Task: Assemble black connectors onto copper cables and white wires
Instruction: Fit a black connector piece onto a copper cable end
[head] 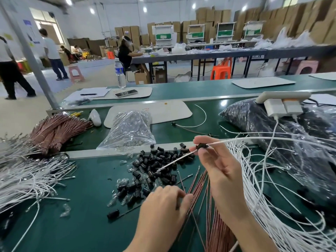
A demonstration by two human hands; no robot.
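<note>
Glossy black plastic connectors (156, 166), coppery metallic cables (198, 186), matt white wires (272, 206), crinkly clear plastic bag (129, 130), smooth green bench (81, 188).

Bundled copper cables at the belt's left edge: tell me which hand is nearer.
Left. The left hand sits right of the bundled copper cables; the right hand, pinching a black connector, is farther right.

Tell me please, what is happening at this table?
A person is assembling cables at a green bench. The right hand pinches a black connector sitting on a white wire, above a pile of loose black connectors. The left hand, lower down, grips a copper cable from the bunch beside it.
</note>
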